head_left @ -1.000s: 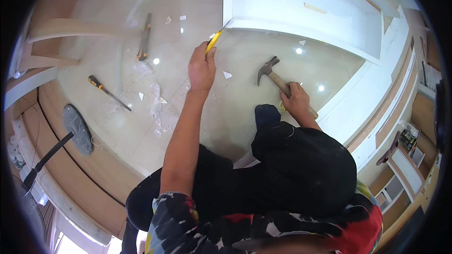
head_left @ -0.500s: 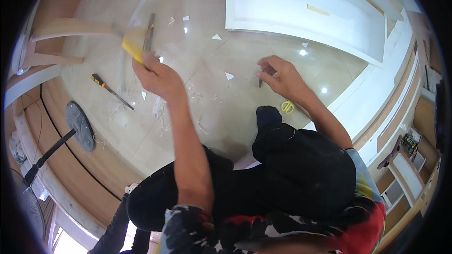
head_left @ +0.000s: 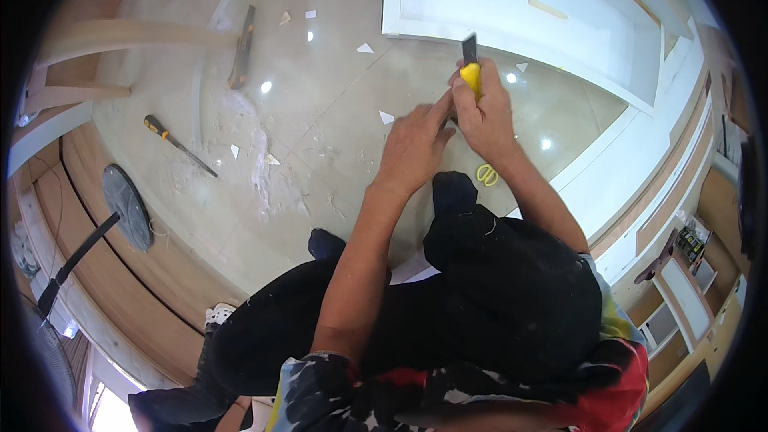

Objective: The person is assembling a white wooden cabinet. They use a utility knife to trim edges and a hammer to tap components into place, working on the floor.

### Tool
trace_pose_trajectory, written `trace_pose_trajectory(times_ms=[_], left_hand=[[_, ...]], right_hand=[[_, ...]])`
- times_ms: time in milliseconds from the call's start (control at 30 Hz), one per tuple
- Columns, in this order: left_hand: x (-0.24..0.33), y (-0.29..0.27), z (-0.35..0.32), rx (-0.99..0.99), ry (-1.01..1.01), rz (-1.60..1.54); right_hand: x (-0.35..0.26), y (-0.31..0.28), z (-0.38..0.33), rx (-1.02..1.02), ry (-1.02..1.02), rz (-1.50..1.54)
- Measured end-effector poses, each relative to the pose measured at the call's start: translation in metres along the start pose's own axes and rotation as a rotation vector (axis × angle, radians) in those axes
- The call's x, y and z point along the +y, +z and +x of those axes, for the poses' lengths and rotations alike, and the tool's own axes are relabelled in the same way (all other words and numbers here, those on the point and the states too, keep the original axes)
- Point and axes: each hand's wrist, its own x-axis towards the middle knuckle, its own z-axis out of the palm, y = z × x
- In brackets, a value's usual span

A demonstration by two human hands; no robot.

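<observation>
I crouch over a glossy pale floor [head_left: 320, 112] in black trousers. My right hand [head_left: 490, 116] grips a yellow-handled scraper knife [head_left: 470, 74], its dark blade pointing up toward the edge of a white cabinet panel [head_left: 512, 40]. My left hand [head_left: 412, 144] reaches in from the left with fingers stretched out, its fingertips touching the lower end of the knife and my right hand. A small yellow looped object [head_left: 486, 174] lies on the floor just under my right wrist.
A screwdriver with an orange and black handle [head_left: 178, 142] lies to the left. A long flat metal tool [head_left: 242, 46] lies farther back. White chips and a smear of white debris [head_left: 260, 164] dot the floor. A round black fan base [head_left: 126, 206] stands at left, with wooden trim beyond it.
The yellow knife has gone from my left hand, out at the left, to my right hand. Both hands have come together by the white panel. The hammer is no longer in view.
</observation>
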Motion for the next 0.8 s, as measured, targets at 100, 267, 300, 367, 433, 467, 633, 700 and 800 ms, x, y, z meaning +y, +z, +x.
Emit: trace_pose_trajectory(times_ms=[100,267,300,367,433,467,633,700,800], left_hand=[[-0.01,-0.01,0.021,0.314,-0.118,-0.252],[-0.028,-0.026,0.036,0.56,-0.42,-0.407],[-0.031,-0.024,0.037,0.553,-0.421,-0.431],[-0.036,-0.018,0.038,0.536,-0.422,-0.48],[-0.039,-0.014,0.038,0.519,-0.414,-0.474],[-0.04,-0.012,0.038,0.511,-0.409,-0.472],[-0.031,-0.03,0.058,0.614,-0.336,-0.382],[-0.03,-0.036,0.066,0.628,-0.258,-0.295],[-0.029,-0.042,0.073,0.581,-0.13,-0.145]], right_hand=[[-0.015,-0.005,0.038,0.069,-0.413,-0.453],[-0.023,0.006,0.082,-0.185,-0.503,-0.636],[-0.027,0.011,0.086,-0.238,-0.486,-0.676],[-0.035,0.02,0.095,-0.226,-0.444,-0.687],[-0.034,0.023,0.1,-0.244,-0.407,-0.687],[-0.033,0.024,0.102,-0.269,-0.392,-0.682],[-0.018,0.019,0.103,-0.249,-0.481,-0.651],[-0.015,0.02,0.102,-0.262,-0.454,-0.605],[-0.012,0.019,0.099,-0.219,-0.521,-0.58]])
